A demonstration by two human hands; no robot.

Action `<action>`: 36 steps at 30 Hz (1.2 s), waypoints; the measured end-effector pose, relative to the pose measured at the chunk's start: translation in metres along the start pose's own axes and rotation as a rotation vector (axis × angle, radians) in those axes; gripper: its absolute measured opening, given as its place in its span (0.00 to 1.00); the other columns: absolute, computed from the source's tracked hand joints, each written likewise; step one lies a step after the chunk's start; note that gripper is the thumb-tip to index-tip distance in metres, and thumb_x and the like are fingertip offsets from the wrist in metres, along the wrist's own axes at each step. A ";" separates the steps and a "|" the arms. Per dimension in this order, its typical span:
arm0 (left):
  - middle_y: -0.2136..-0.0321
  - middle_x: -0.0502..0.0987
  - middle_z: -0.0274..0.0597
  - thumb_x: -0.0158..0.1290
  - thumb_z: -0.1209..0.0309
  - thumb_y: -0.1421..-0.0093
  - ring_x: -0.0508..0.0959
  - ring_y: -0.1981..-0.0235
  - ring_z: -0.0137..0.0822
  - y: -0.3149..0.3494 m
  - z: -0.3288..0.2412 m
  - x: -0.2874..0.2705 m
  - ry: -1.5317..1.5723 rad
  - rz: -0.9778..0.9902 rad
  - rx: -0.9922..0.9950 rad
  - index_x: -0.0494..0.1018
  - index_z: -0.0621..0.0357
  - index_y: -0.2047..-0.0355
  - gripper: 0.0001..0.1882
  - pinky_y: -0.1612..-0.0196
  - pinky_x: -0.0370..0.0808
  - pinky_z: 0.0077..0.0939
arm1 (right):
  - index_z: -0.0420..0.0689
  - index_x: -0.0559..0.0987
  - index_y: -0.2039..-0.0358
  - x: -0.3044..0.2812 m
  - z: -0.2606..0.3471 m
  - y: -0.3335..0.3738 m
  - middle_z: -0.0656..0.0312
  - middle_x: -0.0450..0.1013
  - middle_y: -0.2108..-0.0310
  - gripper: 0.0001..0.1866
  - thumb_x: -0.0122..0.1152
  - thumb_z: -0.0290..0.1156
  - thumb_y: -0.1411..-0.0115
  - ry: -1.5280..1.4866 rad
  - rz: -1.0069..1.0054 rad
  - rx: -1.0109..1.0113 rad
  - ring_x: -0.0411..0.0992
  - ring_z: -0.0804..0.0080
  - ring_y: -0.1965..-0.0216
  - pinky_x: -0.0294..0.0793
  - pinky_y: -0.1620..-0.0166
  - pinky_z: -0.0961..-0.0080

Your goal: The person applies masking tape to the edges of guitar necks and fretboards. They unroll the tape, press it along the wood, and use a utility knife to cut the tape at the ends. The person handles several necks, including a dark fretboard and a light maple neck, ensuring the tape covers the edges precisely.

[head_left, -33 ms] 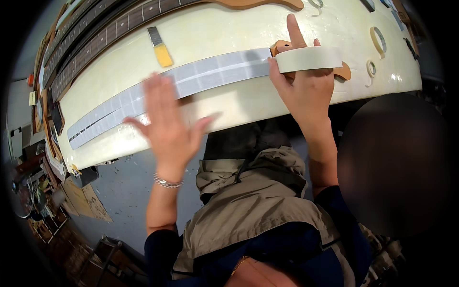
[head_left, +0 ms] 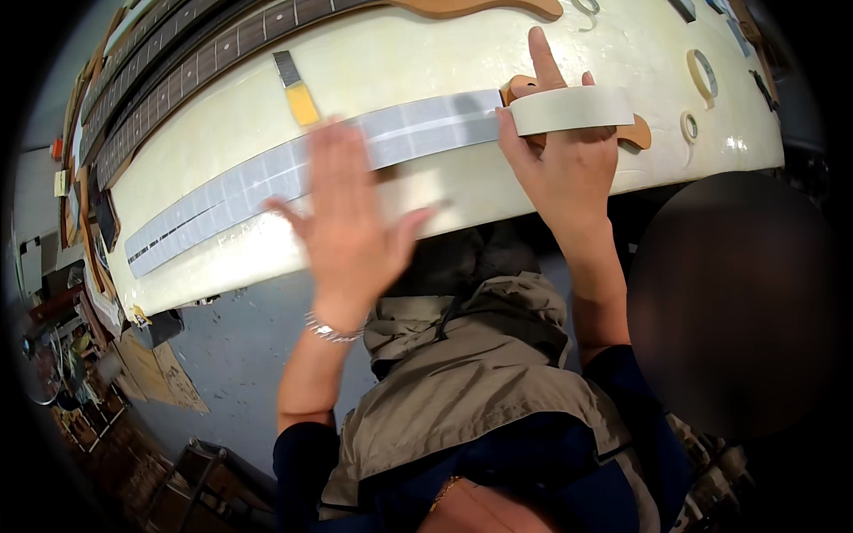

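Observation:
A guitar neck lies along the near part of the table, its fretboard covered with pale masking tape. Dark wood shows in a thin line near its left end. Over the middle of the neck my left hand is spread flat, fingers forward and thumb out, smeared by motion; it holds nothing, and whether it touches the tape I cannot tell. My right hand is at the brown headstock, a wide roll of masking tape around its fingers. Its thumb rests by the neck's end, and one finger points forward.
A flat tool with a yellow end lies just beyond the neck. More fretted necks line the far left. Tape rolls sit at the right, near the table's edge. A dark rounded shape blocks the lower right.
My left hand has slid to the right along the taped neck, still flat. My right hand and the tape roll have barely shifted.

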State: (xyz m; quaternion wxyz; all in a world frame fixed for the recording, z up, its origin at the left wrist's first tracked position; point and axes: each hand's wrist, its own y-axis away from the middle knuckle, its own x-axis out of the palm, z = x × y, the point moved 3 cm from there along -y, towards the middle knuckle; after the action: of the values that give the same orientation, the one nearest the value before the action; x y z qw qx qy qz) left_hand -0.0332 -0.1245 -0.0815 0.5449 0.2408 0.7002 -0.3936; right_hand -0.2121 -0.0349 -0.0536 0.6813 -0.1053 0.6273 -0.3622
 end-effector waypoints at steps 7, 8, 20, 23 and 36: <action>0.38 0.53 0.52 0.46 0.51 0.43 0.51 0.36 0.45 -0.035 -0.088 0.014 0.228 0.045 0.071 0.52 0.66 0.39 0.39 0.39 0.20 0.52 | 0.36 0.64 0.43 -0.005 -0.004 -0.005 0.57 0.75 0.62 0.32 0.60 0.25 0.50 -1.423 -0.103 0.690 0.72 0.73 0.59 0.64 0.47 0.72; 0.38 0.53 0.53 0.46 0.51 0.43 0.52 0.36 0.45 -0.035 -0.084 0.014 0.222 0.030 0.087 0.53 0.67 0.40 0.39 0.39 0.21 0.52 | 0.37 0.65 0.44 -0.006 -0.009 -0.003 0.57 0.75 0.63 0.32 0.61 0.24 0.51 -1.416 -0.111 0.747 0.73 0.71 0.61 0.62 0.44 0.68; 0.61 0.73 0.49 0.52 0.58 0.44 0.73 0.58 0.43 -0.081 -0.002 -0.027 0.233 -0.097 -0.146 0.73 0.57 0.59 0.18 0.52 0.65 0.41 | 0.33 0.62 0.45 0.012 -0.032 0.017 0.51 0.63 0.44 0.37 0.41 0.57 0.40 -0.540 -0.137 0.069 0.72 0.63 0.55 0.36 0.36 0.56; 0.72 0.75 0.49 0.53 0.61 0.45 0.76 0.71 0.46 -0.098 0.045 -0.026 -0.200 0.049 -0.362 0.74 0.61 0.70 0.14 0.69 0.73 0.34 | 0.33 0.61 0.45 0.010 -0.030 0.016 0.50 0.60 0.42 0.39 0.37 0.59 0.39 -0.550 -0.095 0.068 0.72 0.63 0.53 0.36 0.36 0.55; 0.76 0.78 0.43 0.57 0.76 0.48 0.76 0.79 0.29 -0.097 0.026 -0.044 0.407 -0.328 -0.139 0.75 0.65 0.63 0.11 0.75 0.73 0.18 | 0.30 0.64 0.49 0.010 -0.037 0.016 0.46 0.63 0.45 0.41 0.28 0.61 0.38 -0.774 -0.180 0.099 0.74 0.59 0.57 0.39 0.36 0.63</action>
State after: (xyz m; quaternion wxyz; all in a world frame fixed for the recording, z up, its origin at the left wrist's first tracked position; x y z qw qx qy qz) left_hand -0.0797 -0.1967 -0.0141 0.3370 0.1602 0.8503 -0.3713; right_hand -0.2415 -0.0180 -0.0788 0.8372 -0.2553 0.2944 -0.3838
